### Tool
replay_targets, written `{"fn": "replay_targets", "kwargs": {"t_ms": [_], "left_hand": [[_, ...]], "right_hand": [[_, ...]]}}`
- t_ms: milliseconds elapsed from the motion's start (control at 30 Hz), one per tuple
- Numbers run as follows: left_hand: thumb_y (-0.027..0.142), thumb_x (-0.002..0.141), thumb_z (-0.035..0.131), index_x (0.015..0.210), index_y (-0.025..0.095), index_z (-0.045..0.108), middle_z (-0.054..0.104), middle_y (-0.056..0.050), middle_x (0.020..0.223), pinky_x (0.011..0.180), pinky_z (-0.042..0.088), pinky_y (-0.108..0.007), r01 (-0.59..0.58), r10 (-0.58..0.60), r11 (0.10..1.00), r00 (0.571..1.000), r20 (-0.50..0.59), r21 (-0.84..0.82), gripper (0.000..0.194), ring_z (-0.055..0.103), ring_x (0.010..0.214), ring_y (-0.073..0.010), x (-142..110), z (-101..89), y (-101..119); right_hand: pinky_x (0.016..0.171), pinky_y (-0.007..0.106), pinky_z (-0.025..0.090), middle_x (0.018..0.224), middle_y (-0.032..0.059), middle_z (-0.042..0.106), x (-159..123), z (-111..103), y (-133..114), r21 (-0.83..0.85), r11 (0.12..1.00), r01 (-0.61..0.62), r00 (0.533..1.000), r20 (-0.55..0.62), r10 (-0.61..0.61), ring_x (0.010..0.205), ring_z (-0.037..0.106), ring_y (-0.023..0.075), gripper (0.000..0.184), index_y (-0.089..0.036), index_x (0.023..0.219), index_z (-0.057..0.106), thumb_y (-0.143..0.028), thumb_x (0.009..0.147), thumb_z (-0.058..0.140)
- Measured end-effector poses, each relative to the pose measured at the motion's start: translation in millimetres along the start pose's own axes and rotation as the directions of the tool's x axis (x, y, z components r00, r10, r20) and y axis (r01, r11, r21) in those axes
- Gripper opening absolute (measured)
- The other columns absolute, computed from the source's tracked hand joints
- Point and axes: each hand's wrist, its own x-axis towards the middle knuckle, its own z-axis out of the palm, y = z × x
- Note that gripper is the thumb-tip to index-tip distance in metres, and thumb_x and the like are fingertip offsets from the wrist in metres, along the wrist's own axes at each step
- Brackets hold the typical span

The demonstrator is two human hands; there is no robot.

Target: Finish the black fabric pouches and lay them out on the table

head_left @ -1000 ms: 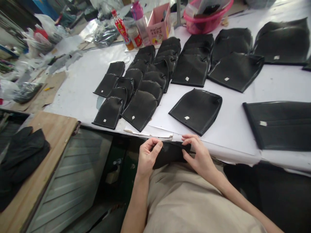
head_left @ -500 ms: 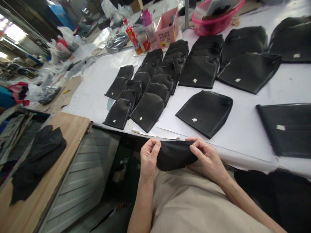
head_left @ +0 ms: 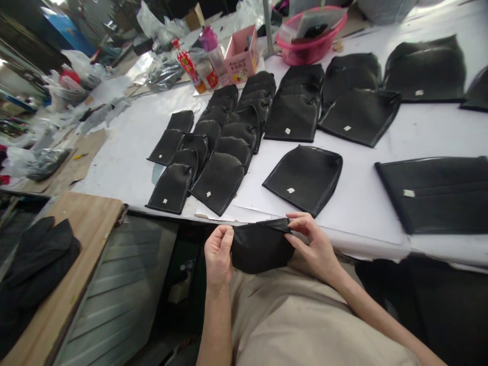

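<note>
Just off the table's front edge, my left hand (head_left: 220,254) pinches one end of a black fabric piece (head_left: 261,249) between thumb and fingers. My right hand (head_left: 314,244) holds its other upper corner, with the thumb below and the fingers above the edge. The piece hangs as a rounded pouch shape, and a fold shows along its top. Beyond it on the table lies a single flat black piece (head_left: 305,178) with a small white tag. Overlapping rows of similar black pieces (head_left: 221,175) lie to the left of that one.
White sheeting covers the table (head_left: 366,213). A wider black panel (head_left: 450,193) lies at right. Farther back stand a pink basin (head_left: 310,48), a pink box (head_left: 241,56) and a red-labelled bottle (head_left: 186,63). Dark cloth (head_left: 38,274) rests on a wooden board (head_left: 87,213) at left.
The view has shifted, so the table's contents appear farther left. My right thumb and fingers have spread a little at the fabric's corner, and a fold along its top edge now shows.
</note>
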Motion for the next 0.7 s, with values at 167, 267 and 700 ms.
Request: {"fn": "replay_targets", "kwargs": {"t_ms": [167,267,700], "left_hand": [[0.037,0.079,0.072,0.073,0.016,0.060,0.051,0.004,0.059,0.056,0.040,-0.018,-0.005,0.005,1.000,1.000,0.000,0.001,0.025,0.045,0.054,-0.0080,-1,1.3,-2],[0.037,0.079,0.072,0.073,0.016,0.060,0.050,0.004,0.060,0.056,0.039,-0.018,-0.018,0.018,1.000,1.000,0.001,0.005,0.025,0.045,0.055,-0.0081,-1,1.5,-3],[0.041,0.080,0.070,0.071,0.017,0.055,0.046,0.004,0.061,0.057,0.036,-0.019,-0.055,0.053,0.994,0.998,0.018,0.098,0.030,0.041,0.056,-0.0086,-1,0.1,-1]], "right_hand": [[0.094,0.035,0.047,0.114,0.0070,0.058,2,-1,1,0.011,1.000,0.001,1.000,-0.002,-0.001,0.111,0.056,0.0213,0.004,-0.023,0.091,0.062,-0.027,0.090,0.061],[0.092,0.034,0.046,0.110,0.0066,0.061,4,-1,-1,0.076,0.995,-0.063,0.998,0.006,0.063,0.104,0.059,0.0208,0.010,-0.022,0.086,0.061,-0.030,0.091,0.059],[0.085,0.034,0.047,0.103,0.0058,0.065,8,-7,-11,0.298,0.910,-0.289,0.956,0.144,0.257,0.098,0.059,0.0228,0.027,-0.022,0.075,0.052,-0.043,0.085,0.065]]}}
